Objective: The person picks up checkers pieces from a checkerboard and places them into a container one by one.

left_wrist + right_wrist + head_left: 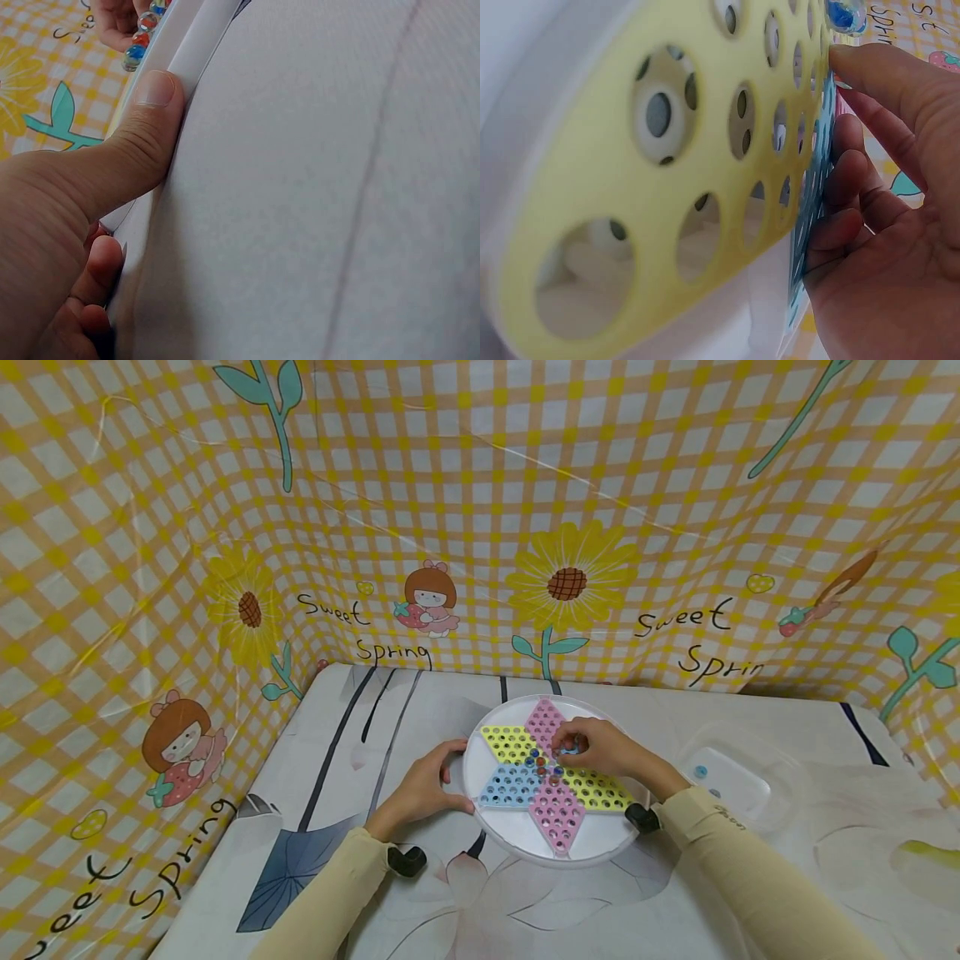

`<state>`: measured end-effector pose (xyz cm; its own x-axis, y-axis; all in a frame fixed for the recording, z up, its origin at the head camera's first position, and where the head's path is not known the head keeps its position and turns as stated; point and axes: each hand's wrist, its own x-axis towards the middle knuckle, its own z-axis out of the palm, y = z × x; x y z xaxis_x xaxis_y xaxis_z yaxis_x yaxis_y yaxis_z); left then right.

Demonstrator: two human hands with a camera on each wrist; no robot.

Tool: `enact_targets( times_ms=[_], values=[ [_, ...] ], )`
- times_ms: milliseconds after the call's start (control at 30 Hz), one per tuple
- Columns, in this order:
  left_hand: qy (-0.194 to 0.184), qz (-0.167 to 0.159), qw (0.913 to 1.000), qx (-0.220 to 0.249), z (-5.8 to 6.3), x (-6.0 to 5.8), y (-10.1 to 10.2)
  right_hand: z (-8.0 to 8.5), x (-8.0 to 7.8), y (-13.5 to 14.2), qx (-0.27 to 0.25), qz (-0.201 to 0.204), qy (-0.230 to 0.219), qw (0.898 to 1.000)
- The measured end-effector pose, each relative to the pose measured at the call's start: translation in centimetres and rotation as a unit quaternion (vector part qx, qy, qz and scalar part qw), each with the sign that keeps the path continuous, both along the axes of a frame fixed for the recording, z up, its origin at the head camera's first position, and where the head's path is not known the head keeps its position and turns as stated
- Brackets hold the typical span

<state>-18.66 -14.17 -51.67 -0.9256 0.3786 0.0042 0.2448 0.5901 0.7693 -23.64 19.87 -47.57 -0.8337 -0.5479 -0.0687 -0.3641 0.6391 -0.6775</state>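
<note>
A round white Chinese checkers board (600,847) lies on the table, its star made of pink, yellow and blue holed panels. Several coloured glass marbles (541,767) sit around its centre. My left hand (422,783) is spread against the board's left rim, with thumb and forefinger at two places along the edge. In the left wrist view its thumb (150,127) presses along the white rim. Over the far right part of the star, my right hand (600,745) has its fingers bent and fingertips close on the blue panel. I cannot tell whether a marble is between them.
To the right of the board stands a clear plastic tray (753,781) with a few small marbles in it. A checked yellow cloth (480,527) hangs behind and at both sides. The table wears a white flower-printed cover (420,710).
</note>
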Motion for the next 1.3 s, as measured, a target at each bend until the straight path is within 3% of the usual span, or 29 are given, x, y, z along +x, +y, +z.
enact_targets(
  times_ms=[633, 1000, 1300],
  values=[
    [0.005, -0.003, 1.0000, 0.000, -0.1, -0.2, 0.1, 0.5, -0.1, 0.3, -0.005, 0.018, 0.019, 1.000],
    [0.007, -0.004, 1.0000, -0.005, -0.2, 0.0, 0.0, 1.5, -0.3, 0.2, 0.000, 0.039, 0.002, 0.999],
    [0.006, -0.008, 1.0000, -0.001, -0.3, 0.1, 0.0, 2.6, -0.4, 0.5, -0.011, 0.035, 0.035, 0.999]
  ],
)
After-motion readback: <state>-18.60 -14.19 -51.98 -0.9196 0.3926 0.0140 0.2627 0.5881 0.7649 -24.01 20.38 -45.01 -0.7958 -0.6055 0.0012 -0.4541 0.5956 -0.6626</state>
